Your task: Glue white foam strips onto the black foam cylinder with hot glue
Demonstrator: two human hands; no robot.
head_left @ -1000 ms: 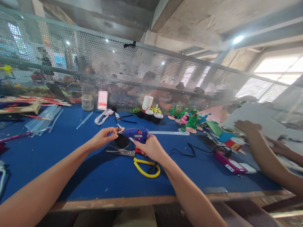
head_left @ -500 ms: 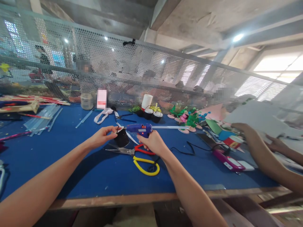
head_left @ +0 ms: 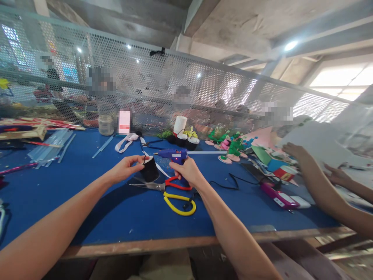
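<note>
My left hand holds a black cup, my right hand a glue gun, label illegible, table edge well apart.

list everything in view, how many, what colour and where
glue gun: 1, blue-purple, centre
small bucket: 1, black, left of glue gun
scissors: 1 pair, red-and-yellow handles, centre front
glue sticks: many, clear, mostly left
more buckets: at least 2, black-and-white, back centre
cylinder: 1, white, back centre
jar: 1, clear, back left
upright panel: 1, pink, right of jar
ribbon: 1, whitish, below panel
figures: several, mainly green, back right
boxy device: 1, purple, right
table: 1, blue, foreground
mesh panel: 1, grey, behind table
co-worker forearms: 2, bare, far right
left hand: 1, bare, on small bucket
right hand: 1, bare, on glue gun
</note>
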